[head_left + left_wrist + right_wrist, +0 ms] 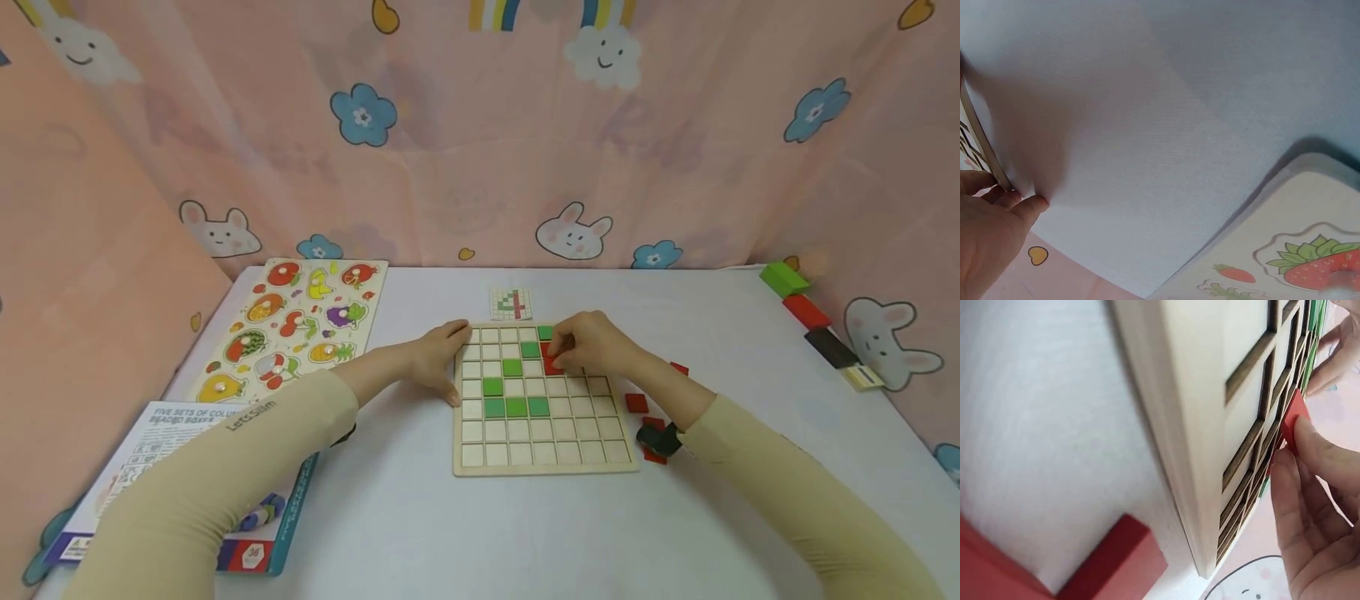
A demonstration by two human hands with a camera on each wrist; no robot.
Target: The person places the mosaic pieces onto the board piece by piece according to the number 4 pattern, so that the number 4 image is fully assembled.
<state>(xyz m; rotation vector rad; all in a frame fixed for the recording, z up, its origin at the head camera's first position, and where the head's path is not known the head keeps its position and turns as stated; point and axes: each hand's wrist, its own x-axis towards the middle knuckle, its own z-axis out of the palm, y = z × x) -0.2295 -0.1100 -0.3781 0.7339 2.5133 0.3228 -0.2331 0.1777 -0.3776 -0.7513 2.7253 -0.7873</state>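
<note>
A wooden grid board (547, 470) lies on the white table, with several green tiles (512, 367) set in its squares. At the board's left edge, my left hand (433, 360) rests with fingers by the far corner and thumb lower down the side. My right hand (600, 345) reaches over the upper right squares and pinches a red tile (1294, 419) between thumb and fingers, tilted against the grid in the right wrist view. More red (553, 367) shows in the squares under its fingertips, partly hidden. Just beyond the board is a small pattern card (511, 305) with green and red squares.
Loose red tiles (637, 403) lie right of the board, some beneath my right wrist. A fruit puzzle board (300, 293) and a printed box (168, 429) occupy the left side. Along the right edge runs a row of green (783, 279), red, black and cream blocks.
</note>
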